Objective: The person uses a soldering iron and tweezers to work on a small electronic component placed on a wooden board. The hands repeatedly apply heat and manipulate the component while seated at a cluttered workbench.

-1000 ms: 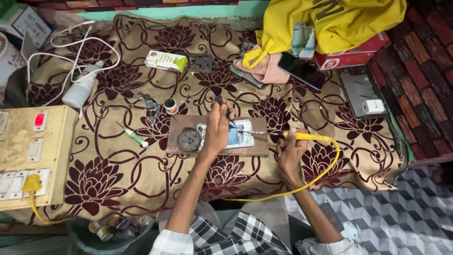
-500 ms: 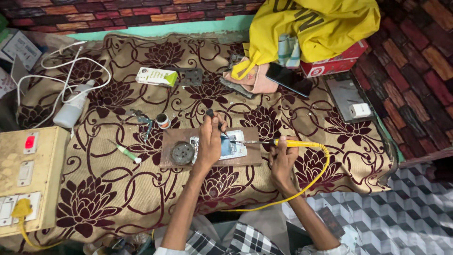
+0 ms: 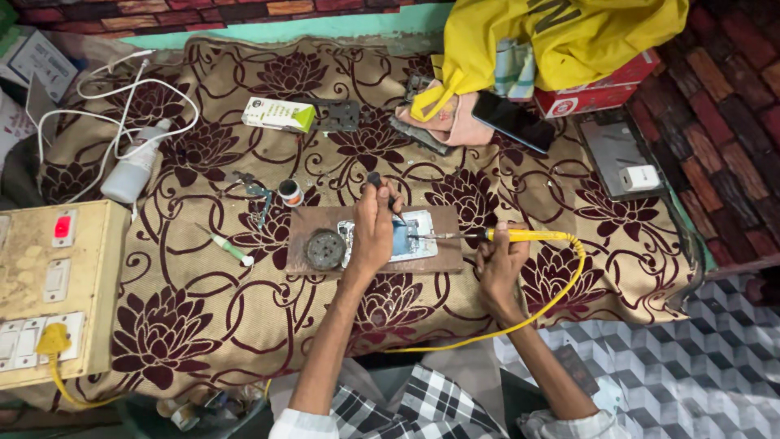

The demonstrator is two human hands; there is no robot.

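Here, hands: both over a wooden board (image 3: 439,258).
Left hand (image 3: 375,232): closed on a small dark tool (image 3: 380,184), resting on the opened phone (image 3: 410,236).
Right hand (image 3: 500,258): wrapped around the yellow soldering iron (image 3: 528,236), tip touching the phone.
Beside left hand: round metal disc (image 3: 326,249) on the board.
Further left: green screwdriver (image 3: 225,245), white bottle (image 3: 134,173), switch box (image 3: 49,293).
Beyond hands: yellow bag (image 3: 561,36).
Surface: flowered cloth (image 3: 187,325).
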